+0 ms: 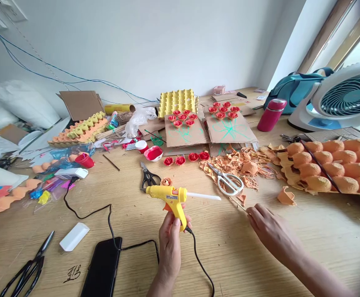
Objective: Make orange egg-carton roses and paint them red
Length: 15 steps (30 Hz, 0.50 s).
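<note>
My left hand (171, 239) is wrapped round the handle of a yellow glue gun (167, 193), whose white glue stick (203, 196) points right. Just behind the gun sits an orange paper rose (166, 181). To the right, my right hand (264, 225) pinches the near end of a thin wooden stick (238, 203) low over the table. White-handled scissors (230, 183) lie beyond the stick's far end, beside orange carton scraps (249, 163). A curled orange piece (286, 196) rests on the table right of these.
Black scissors (149, 177) lie behind the gun. Red flowers (193, 156) line the middle, before cardboard sheets (232, 132). An orange egg tray (334, 165) and fan (347, 99) stand right. A phone (102, 268), pliers (33, 268) and the gun's black cord (198, 260) are near the front.
</note>
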{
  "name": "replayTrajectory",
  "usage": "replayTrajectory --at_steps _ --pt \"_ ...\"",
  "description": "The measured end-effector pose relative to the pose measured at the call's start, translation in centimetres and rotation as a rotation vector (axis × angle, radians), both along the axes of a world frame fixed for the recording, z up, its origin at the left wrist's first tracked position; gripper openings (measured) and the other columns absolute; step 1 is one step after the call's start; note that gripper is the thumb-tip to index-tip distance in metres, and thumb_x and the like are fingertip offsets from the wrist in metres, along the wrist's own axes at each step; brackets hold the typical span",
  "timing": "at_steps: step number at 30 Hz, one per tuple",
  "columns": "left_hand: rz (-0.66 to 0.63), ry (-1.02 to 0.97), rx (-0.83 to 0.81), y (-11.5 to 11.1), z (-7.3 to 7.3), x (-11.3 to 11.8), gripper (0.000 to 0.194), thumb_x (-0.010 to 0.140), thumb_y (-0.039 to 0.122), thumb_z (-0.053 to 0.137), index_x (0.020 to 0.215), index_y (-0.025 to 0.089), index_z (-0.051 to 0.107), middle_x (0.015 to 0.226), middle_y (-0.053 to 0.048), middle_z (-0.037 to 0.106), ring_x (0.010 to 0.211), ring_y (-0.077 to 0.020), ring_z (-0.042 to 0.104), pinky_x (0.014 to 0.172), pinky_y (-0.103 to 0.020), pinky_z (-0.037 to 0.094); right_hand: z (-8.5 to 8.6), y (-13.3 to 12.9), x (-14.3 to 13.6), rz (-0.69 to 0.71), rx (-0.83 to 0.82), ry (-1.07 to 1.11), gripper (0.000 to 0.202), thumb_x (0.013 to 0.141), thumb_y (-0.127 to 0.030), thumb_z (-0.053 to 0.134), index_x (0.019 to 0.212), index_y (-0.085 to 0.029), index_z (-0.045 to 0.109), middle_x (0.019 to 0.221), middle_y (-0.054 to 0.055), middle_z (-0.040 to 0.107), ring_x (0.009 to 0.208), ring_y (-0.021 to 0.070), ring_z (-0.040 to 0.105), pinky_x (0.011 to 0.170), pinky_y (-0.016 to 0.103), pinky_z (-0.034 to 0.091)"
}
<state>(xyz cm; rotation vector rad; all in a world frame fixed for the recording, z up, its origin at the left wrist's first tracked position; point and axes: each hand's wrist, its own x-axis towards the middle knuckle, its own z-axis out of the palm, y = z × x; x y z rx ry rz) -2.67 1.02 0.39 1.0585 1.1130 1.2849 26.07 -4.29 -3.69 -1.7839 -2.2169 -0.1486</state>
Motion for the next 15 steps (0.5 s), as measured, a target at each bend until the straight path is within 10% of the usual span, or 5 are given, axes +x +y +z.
replayTrajectory --at_steps 15 --pt "-0.068 0.020 0.030 0.0 -1.1 0.2 0.041 0.101 0.051 0.060 0.118 0.017 0.076 0.091 -0.008 0.075 0.078 -0.0212 0.065 0.075 -0.033 0.052 0.5 -0.3 5.0 0.137 0.039 -0.076 0.024 0.105 -0.013 0.049 0.087 -0.024 0.061 0.080 0.004 0.063 0.067 0.0190 0.056 0.067 0.032 0.041"
